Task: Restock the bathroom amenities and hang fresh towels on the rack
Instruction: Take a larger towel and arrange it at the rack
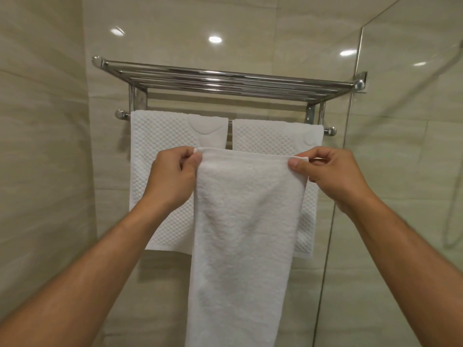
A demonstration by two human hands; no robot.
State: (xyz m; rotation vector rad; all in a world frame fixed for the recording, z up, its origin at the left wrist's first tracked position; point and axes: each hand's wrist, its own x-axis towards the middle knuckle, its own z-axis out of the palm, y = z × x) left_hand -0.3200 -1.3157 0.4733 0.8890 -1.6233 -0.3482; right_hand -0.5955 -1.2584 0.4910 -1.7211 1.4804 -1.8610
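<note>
A chrome towel rack [225,78] is fixed to the tiled wall, with a shelf of bars on top and a lower rail. Two white waffle-textured towels hang side by side from the lower rail, the left towel [160,151] and the right towel [270,136]. In front of them I hold up a long white terry towel [245,221] by its top corners. My left hand [172,176] pinches the left corner and my right hand [333,174] pinches the right corner. The terry towel hangs straight down out of the bottom of the view.
A glass shower panel [400,146] stands at the right, its edge close to the rack's right end. Beige tiled walls [45,146] close in at the left and behind.
</note>
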